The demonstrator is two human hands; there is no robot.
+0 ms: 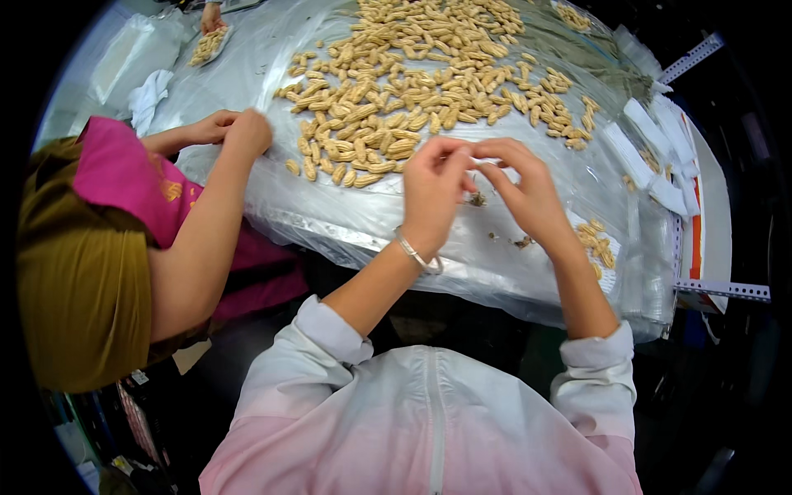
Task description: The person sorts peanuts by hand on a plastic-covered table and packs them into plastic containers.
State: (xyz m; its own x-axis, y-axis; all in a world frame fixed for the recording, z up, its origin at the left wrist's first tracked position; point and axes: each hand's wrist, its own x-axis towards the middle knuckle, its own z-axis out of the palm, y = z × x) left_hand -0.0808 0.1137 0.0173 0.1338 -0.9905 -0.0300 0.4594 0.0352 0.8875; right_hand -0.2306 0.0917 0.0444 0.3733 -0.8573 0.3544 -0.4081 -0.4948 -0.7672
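Observation:
My left hand (432, 189), with a bracelet (416, 252) on its wrist, and my right hand (523, 182) meet at the fingertips above the near side of the table. A pale sliver shows between the fingers, too small and blurred to identify. Just beyond my hands spreads a large heap of unshelled peanuts (383, 105) on clear plastic sheeting (346, 213). Brown plant scraps (476, 199) lie beneath my hands, and more scraps (523, 242) sit near my right wrist. To the right of my right forearm, a ribbed white tray (609, 278) holds several peanuts.
On my left a co-worker's arms (204, 241) reach over the table edge, hands together. Another person's hand (211, 18) holds a peanut-filled tray (213, 52) at the far left. A white cloth (148, 96) lies nearby. White trays (625, 151) and perforated metal bars (721, 289) stand at right.

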